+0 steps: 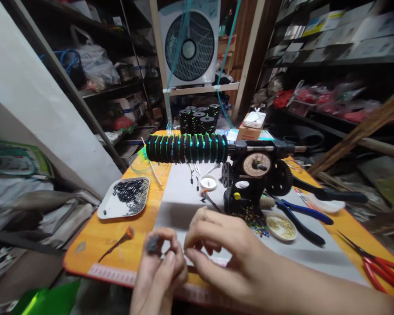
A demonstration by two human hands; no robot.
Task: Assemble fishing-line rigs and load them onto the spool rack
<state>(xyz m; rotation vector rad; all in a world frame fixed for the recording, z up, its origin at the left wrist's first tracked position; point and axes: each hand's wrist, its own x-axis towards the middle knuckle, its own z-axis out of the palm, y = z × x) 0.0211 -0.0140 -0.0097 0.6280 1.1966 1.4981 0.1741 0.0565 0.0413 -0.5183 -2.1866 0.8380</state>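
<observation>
Close together at the front edge of the table are my left hand [160, 262] and my right hand [225, 249]. Thumb and index finger of the left hand are pinched, and a dark grey wrap [153, 245] covers part of one finger. My right hand has its fingers curled towards the thumb, fingertips beside the left ones. Whatever is between the fingertips is too small to make out. Beyond them stands a black geared machine [252, 179] with a dial, its shaft carrying a row of black discs [187, 148] wound with green and blue line.
A white tray [107, 210] of small dark metal parts lies left, near an orange-tipped stick [116, 243]. Right are multicoloured beads [254, 218], a dish of gold pieces [282, 227], blue-handled pliers [304, 208] and red-handled scissors [377, 267]. Black spools [198, 120] and a fan [188, 48] stand behind.
</observation>
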